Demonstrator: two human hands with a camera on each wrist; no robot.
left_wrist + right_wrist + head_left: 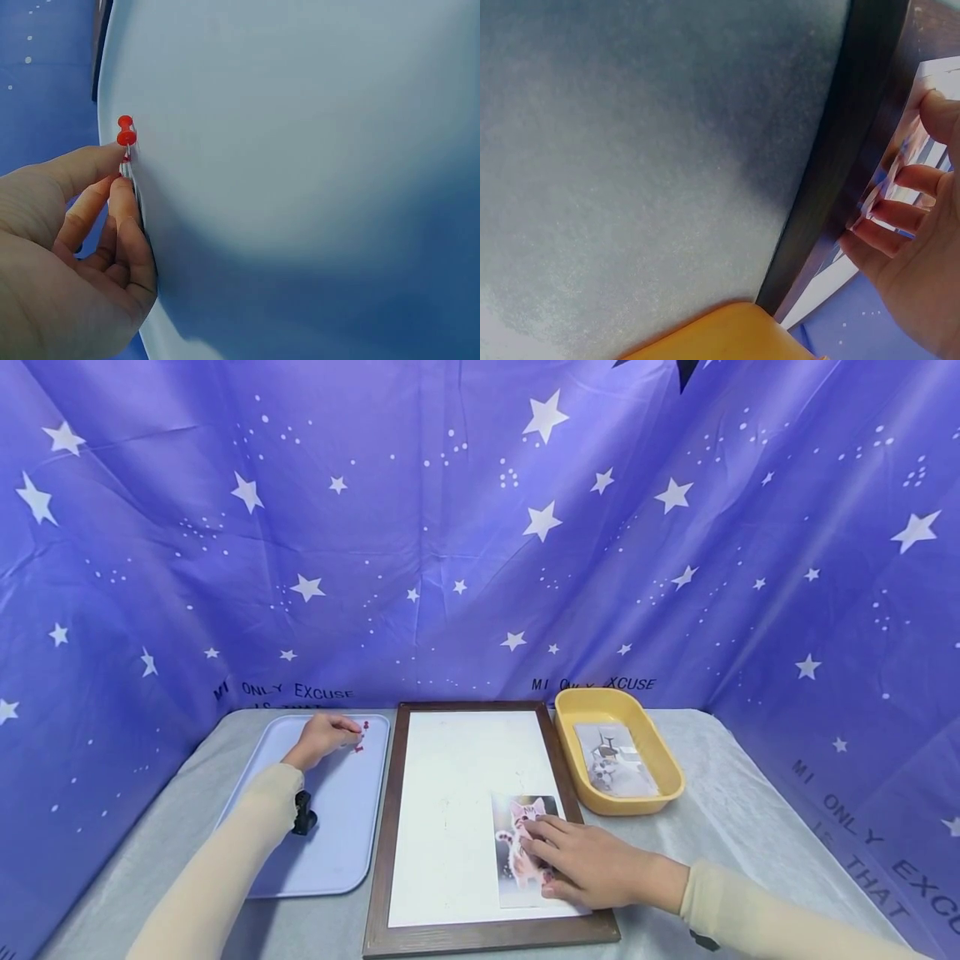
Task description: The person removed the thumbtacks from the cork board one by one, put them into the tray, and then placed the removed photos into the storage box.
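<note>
At the far right part of a pale blue tray [330, 860], my left hand [324, 739] reaches down to red push pins [126, 137]. Thumb and forefinger nearly meet beside them; a tiny red bit shows between the tips, but whether it is held is unclear. My right hand [592, 864] rests with extended, spread fingers on a kitten photo [506, 872]. This photo lies at the lower right of a white board [450, 777] with a brown frame [386, 868]. In the right wrist view the fingertips touch the photo beside the frame edge.
Behind the right hand, a yellow basin [670, 777] holds a greyish picture [618, 768] and stands against the board's right side. A grey cloth [750, 852] covers the table. Purple star-printed curtains [420, 543] enclose the back and sides.
</note>
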